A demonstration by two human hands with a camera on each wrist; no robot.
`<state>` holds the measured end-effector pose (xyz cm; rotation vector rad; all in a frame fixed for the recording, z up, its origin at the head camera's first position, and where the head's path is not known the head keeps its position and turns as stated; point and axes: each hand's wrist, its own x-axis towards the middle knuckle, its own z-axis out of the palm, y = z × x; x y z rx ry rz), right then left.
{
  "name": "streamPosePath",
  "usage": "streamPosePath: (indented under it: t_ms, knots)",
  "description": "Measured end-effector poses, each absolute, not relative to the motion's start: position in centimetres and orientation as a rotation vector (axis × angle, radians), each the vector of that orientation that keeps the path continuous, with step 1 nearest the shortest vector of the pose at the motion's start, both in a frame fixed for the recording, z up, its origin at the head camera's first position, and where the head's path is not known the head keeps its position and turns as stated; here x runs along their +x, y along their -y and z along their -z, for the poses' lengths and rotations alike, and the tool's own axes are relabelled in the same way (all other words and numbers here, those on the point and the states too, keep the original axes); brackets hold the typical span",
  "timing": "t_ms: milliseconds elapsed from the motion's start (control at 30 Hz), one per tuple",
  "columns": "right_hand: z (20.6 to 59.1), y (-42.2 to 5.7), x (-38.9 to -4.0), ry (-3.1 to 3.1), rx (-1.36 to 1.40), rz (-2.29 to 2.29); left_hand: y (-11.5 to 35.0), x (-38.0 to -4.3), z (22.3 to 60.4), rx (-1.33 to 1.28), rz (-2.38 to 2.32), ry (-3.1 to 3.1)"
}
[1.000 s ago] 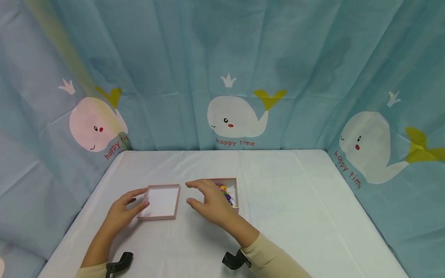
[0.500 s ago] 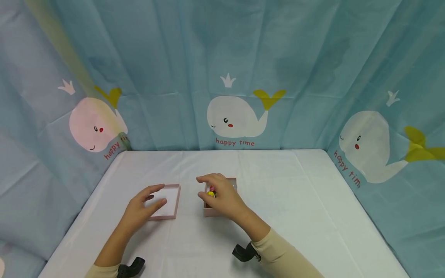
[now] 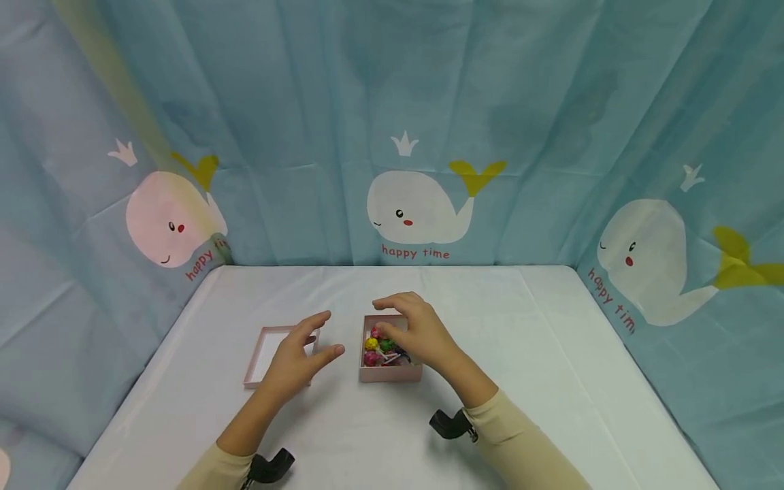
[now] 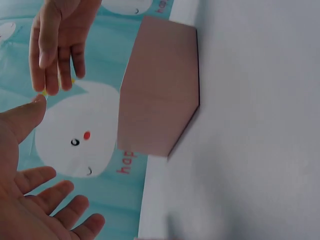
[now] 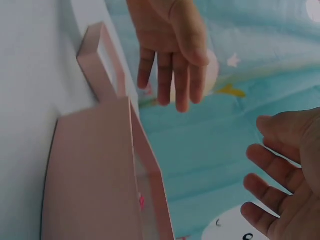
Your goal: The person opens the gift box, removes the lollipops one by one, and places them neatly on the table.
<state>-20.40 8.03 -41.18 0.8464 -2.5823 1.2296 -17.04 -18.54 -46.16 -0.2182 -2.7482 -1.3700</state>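
Note:
A pink box [image 3: 392, 373] without its cover stands near the middle of the table, holding several lollipops [image 3: 386, 345] in bright wrappers. Left of it lies a shallow pink lid [image 3: 263, 357], its white inside facing up. My left hand [image 3: 297, 364] hovers over the lid's right side, fingers spread and nothing held. Above the box's right part is my right hand [image 3: 425, 333], fingers apart and relaxed, hiding some of the candy. In the left wrist view the box [image 4: 159, 85] shows its plain side wall, apart from the left fingers.
A white cloth [image 3: 520, 354] covers the table. Behind and at both sides hangs a blue curtain [image 3: 294, 122] with whale prints. Each wrist wears a black camera mount, one seen at the left wrist [image 3: 271, 467].
Both hands have moved right. The left has left the lid's left edge and come across it toward the box; the right has shifted over the box, uncovering more lollipops. Box and lid stay put.

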Motion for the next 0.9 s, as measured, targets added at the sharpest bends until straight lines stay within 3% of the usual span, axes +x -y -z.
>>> streamPosePath:
  t_ms: [533, 900]
  knots:
    - [43.1, -9.3, -23.1, 2.689, 0.82, -1.093, 13.1, -17.3, 48.2, -0.206, 1.454, 2.73]
    - [45.3, -9.1, -24.6, 2.814, 0.818, -0.98, 12.0, -17.4, 50.1, -0.251, 1.487, 2.756]
